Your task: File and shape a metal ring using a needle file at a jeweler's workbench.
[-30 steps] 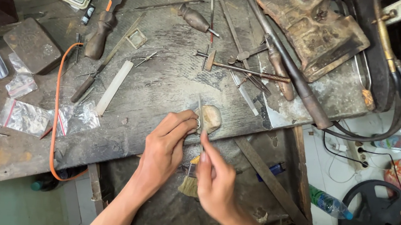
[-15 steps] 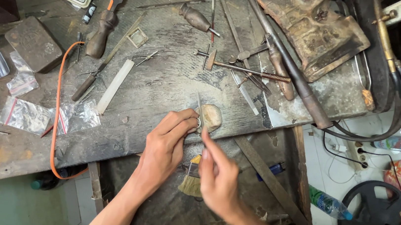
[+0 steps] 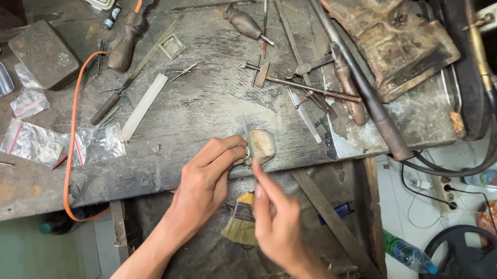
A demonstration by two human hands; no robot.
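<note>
The left hand (image 3: pixel 207 181) rests at the front edge of the worn desk (image 3: pixel 202 110), its thumb and fingers pinched narrow around a small ring (image 3: pixel 246 153) that is pressed against a pale wooden peg (image 3: pixel 262 145) at the desk's edge. The right hand (image 3: pixel 276 222) hovers just below and beside it, fingers drawn together around a thin tool whose tip points up at the ring; the tool itself is blurred and hard to make out. Under both hands lies a small brush (image 3: pixel 241 225) with tan bristles. On the desk, an orange cable (image 3: pixel 72 133) loops along the left side, near several clear plastic bags (image 3: pixel 33 141). A white stick (image 3: pixel 144 107) lies slantwise beyond the left hand. Farther back sit files and a wooden-handled tool (image 3: pixel 243 23). A black fan (image 3: pixel 465 276) stands on the floor to the right.
</note>
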